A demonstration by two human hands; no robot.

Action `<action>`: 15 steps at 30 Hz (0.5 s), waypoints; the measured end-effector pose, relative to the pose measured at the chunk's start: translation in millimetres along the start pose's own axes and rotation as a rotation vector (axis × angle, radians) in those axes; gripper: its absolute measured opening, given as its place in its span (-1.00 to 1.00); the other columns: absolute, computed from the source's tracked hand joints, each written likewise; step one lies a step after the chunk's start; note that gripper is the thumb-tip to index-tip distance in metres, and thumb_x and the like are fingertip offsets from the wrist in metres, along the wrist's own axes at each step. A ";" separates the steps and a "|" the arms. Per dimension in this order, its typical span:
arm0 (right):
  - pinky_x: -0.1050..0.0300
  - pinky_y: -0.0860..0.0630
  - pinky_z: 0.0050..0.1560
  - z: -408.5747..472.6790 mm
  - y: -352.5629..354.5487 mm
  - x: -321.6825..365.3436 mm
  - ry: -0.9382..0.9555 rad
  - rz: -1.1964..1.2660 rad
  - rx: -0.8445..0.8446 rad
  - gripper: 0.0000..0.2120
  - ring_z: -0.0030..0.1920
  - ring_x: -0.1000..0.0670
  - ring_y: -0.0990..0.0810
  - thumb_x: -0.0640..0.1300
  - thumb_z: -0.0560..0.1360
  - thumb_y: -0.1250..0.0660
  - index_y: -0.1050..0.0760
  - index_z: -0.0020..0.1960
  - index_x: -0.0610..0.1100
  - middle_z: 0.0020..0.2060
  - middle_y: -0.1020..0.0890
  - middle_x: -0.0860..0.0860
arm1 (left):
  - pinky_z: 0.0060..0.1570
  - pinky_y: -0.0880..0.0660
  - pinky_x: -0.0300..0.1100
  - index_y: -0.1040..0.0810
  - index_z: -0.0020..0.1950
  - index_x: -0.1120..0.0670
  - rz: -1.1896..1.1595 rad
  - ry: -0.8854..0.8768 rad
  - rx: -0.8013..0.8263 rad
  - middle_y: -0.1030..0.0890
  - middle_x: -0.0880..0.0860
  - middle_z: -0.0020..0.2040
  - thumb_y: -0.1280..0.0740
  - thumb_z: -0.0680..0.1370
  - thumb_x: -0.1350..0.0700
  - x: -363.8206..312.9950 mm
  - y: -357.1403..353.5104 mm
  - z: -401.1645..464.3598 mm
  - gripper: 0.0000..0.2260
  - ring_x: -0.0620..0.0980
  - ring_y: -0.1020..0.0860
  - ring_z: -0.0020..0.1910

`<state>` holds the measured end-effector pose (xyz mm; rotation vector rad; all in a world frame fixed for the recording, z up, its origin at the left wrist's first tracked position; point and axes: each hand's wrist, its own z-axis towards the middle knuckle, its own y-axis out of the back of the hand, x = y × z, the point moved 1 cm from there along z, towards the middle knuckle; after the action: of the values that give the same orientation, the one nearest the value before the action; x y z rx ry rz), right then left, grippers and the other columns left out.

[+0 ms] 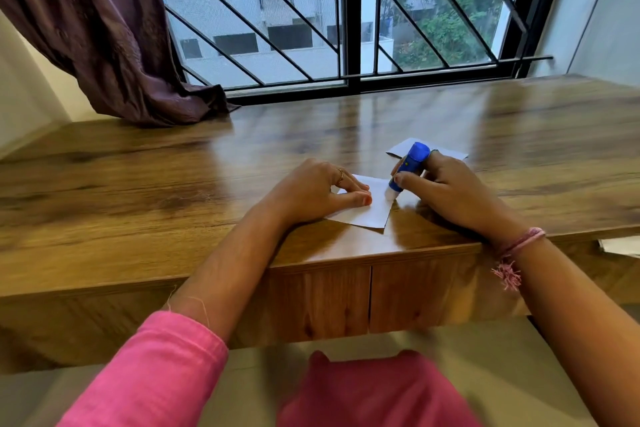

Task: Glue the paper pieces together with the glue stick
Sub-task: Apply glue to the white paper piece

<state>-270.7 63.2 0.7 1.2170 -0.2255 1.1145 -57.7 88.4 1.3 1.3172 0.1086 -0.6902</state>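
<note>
The left hand [320, 189] presses flat on the white paper piece [369, 210] near the table's [138, 184] front edge. Keep it still. At three o'clock of it, the right hand [446, 189] grips the blue glue stick [408, 166], tip touching the paper's right edge. Rub gently. Another paper piece [401, 148] waits at twelve o'clock. Nothing blocks.

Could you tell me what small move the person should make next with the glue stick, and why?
Probably drag the glue stick along the right edge of the near paper piece: its tip already meets that edge in the right hand, the left hand pins the sheet, and the second paper piece lies apart behind.
</note>
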 end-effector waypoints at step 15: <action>0.35 -0.30 -0.31 -7.3 2.0 7.0 0.124 0.006 0.113 -0.92 -0.33 0.14 -0.42 -0.13 0.50 -0.31 -0.58 -0.04 -0.02 -0.20 -0.59 -0.12 | 0.00 -0.44 -0.36 -0.67 0.04 -0.03 0.027 -0.017 0.009 -0.65 -0.16 0.08 -0.40 0.47 -0.10 -2.4 0.1 -1.8 -0.77 -0.24 -0.56 0.06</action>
<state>-271.7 73.0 3.7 1.2420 -0.0723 1.2172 -59.0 91.0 1.9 1.3192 0.0736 -0.6795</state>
